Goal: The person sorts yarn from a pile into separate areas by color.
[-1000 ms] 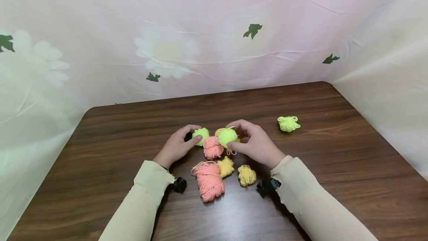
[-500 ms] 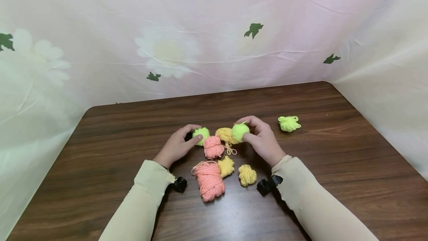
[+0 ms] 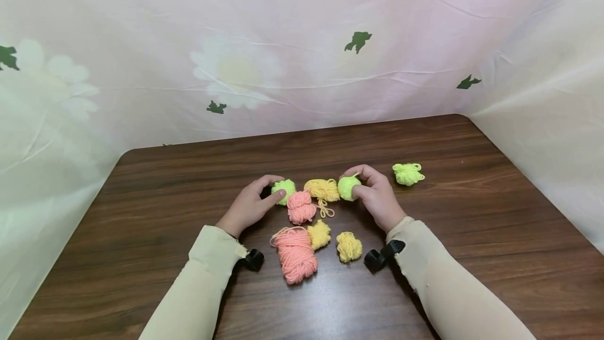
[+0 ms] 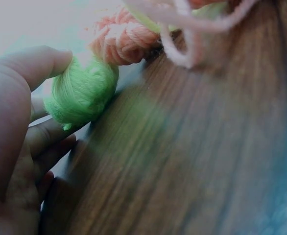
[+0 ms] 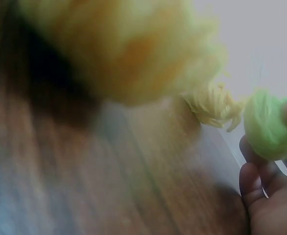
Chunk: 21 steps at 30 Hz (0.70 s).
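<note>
My left hand [image 3: 251, 204] pinches a small green ball of yarn [image 4: 82, 93] between thumb and fingers, next to a small pink yarn bundle [image 3: 301, 208]. A second green ball of yarn [image 3: 348, 188] is held by my right hand [image 3: 376, 197], its thumb on the near side and fingers behind, with a short strand sticking up. Just left of that ball lies a yellow yarn bundle [image 3: 322, 190] with loose loops trailing toward me. Closer in are a large pink yarn skein [image 3: 295, 256], a yellow yarn clump [image 3: 319, 234] touching it, and another yellow clump [image 3: 349, 247].
A third green yarn bundle [image 3: 408, 174] with loops lies apart at the right, beyond my right hand. The brown wooden table [image 3: 155, 214] ends at a flowered cloth [image 3: 292, 56] behind and at the right side.
My right hand has moved right with its green ball, from over the yellow bundle to beside it, uncovering that bundle. My left hand and its ball have stayed in place.
</note>
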{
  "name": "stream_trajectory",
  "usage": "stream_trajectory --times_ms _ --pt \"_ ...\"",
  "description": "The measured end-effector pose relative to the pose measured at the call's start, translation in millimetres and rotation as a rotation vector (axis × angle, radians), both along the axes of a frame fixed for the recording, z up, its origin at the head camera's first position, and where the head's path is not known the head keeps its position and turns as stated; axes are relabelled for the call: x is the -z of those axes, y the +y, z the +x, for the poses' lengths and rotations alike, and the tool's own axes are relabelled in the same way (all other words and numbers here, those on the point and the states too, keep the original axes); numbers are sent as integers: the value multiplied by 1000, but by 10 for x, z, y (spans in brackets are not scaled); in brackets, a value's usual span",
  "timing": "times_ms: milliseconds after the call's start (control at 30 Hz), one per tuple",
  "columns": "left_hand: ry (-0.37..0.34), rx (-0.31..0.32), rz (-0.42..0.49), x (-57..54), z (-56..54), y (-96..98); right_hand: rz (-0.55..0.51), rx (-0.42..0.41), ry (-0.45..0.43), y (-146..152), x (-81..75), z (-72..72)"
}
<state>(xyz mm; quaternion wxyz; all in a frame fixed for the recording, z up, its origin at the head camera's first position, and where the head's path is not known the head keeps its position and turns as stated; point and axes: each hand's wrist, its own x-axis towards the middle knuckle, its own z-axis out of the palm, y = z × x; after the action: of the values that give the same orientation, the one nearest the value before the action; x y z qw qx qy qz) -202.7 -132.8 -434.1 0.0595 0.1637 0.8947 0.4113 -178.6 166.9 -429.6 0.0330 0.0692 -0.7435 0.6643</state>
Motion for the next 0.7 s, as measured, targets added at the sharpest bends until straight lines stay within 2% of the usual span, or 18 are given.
stream_trajectory --times_ms 167,367,700 --pt "1 -3 3 -7 12 -13 -1 5 1 -13 -4 -10" --pt "1 -6 12 -8 7 -10 -79 10 23 -13 4 -27" --pt "-1 1 9 -3 9 -8 -181 107 34 8 -31 -40"
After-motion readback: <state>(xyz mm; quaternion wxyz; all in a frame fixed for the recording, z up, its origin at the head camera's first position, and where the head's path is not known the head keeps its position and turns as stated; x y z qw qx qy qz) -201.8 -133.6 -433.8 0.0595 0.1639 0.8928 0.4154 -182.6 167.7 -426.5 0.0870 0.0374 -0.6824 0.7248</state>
